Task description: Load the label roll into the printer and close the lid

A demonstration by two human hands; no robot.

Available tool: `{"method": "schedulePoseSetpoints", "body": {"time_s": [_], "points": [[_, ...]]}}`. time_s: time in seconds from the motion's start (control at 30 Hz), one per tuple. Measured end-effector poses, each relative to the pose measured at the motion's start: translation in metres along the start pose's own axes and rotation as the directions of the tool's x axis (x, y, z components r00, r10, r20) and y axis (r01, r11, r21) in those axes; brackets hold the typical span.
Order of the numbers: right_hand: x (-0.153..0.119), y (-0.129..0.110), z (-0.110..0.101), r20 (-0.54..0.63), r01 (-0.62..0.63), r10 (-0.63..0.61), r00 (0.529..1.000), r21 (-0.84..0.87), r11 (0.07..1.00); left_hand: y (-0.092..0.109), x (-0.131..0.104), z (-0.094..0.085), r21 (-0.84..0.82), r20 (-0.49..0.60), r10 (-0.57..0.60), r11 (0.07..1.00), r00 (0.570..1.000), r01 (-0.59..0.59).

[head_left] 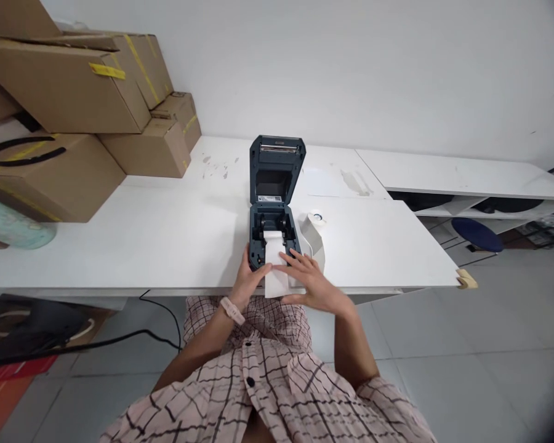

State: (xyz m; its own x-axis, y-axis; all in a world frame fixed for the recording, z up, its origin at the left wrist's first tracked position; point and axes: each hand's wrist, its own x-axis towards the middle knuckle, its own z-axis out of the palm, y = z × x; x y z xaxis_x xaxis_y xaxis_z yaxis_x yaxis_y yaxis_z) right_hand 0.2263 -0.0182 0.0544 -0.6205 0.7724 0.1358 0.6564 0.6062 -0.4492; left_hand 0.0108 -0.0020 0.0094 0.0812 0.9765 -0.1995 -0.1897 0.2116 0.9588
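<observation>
A dark label printer [257, 249] stands on the white table with its lid [277, 161] raised. A white paper strip [276, 282] runs from inside it over the front edge. My left hand [248, 280] is at the printer's front left corner, its thumb on the strip's left edge. Over the right part of the strip and the printer's front lies my right hand [310, 280], fingers spread, thumb lower down by the strip's end. Right of the printer sits a white roll [317, 219] with a loose curl of backing paper [314, 241].
Cardboard boxes [69, 89] are stacked at the left, with a black loop and a mint-green cylinder [16, 224] near them. The white table [166, 240] ends just in front of my body. A shelf unit [471, 178] and a blue stool [477, 235] stand to the right.
</observation>
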Motion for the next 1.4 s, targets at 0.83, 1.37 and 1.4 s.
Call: {"method": "schedulePoseSetpoints", "body": {"time_s": [0.83, 1.37, 1.4], "points": [[0.025, -0.008, 0.057, -0.378, -0.106, 0.049, 0.924, -0.131, 0.986, 0.025, 0.105, -0.013, 0.377, 0.085, 0.124, 0.914, 0.989, -0.147], [0.029, -0.024, 0.04, -0.187, -0.113, 0.086, 0.979, -0.139, 0.984, 0.019, 0.102, -0.013, 0.228, 0.071, 0.15, 0.96, 0.986, -0.162], [0.03, -0.024, 0.04, -0.18, -0.116, 0.09, 0.98, -0.142, 0.983, 0.02, 0.101, -0.014, 0.229, 0.076, 0.138, 0.962, 0.988, -0.152]]}}
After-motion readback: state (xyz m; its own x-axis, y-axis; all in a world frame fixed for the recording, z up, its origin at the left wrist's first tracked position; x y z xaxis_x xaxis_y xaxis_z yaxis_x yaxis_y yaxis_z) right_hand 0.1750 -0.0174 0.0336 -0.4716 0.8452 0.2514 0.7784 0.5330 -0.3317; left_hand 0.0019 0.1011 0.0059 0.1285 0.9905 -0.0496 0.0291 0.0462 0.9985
